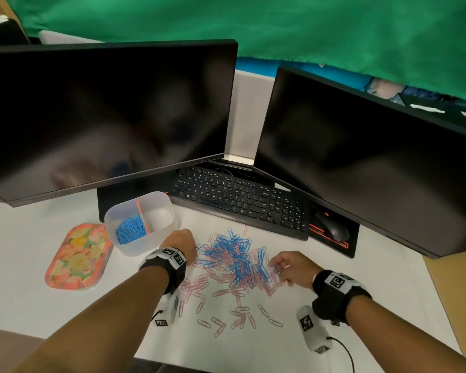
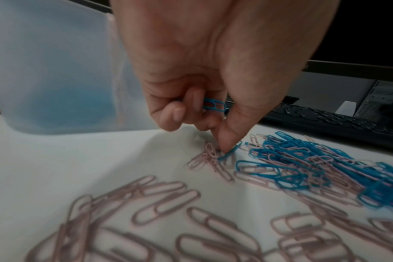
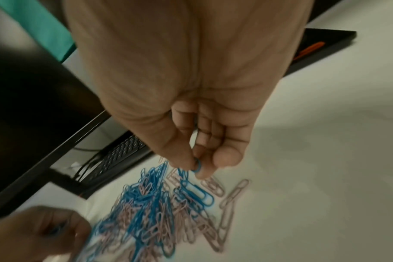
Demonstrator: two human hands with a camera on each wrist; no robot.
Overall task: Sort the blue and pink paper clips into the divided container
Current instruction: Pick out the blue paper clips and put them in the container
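A mixed heap of blue and pink paper clips point(image 1: 234, 262) lies on the white desk point(image 1: 24, 254). The translucent divided container point(image 1: 143, 243) stands at its left, with blue clips point(image 1: 129, 228) in its left compartment; the right one looks bare. My left hand point(image 1: 182, 243) sits at the heap's left edge; its curled fingers hold blue clips point(image 2: 213, 105) while the thumb tip point(image 2: 227, 141) touches another blue clip point(image 2: 230, 151). My right hand point(image 1: 291, 266) is at the heap's right edge and pinches a blue clip point(image 3: 197, 166) between thumb and finger.
A flowered orange lid point(image 1: 78, 257) lies left of the container. Behind the heap are a black keyboard point(image 1: 242, 200), a mouse point(image 1: 332, 227) on a black pad, and two dark monitors point(image 1: 105, 117). Loose pink clips point(image 1: 226, 316) are scattered toward me.
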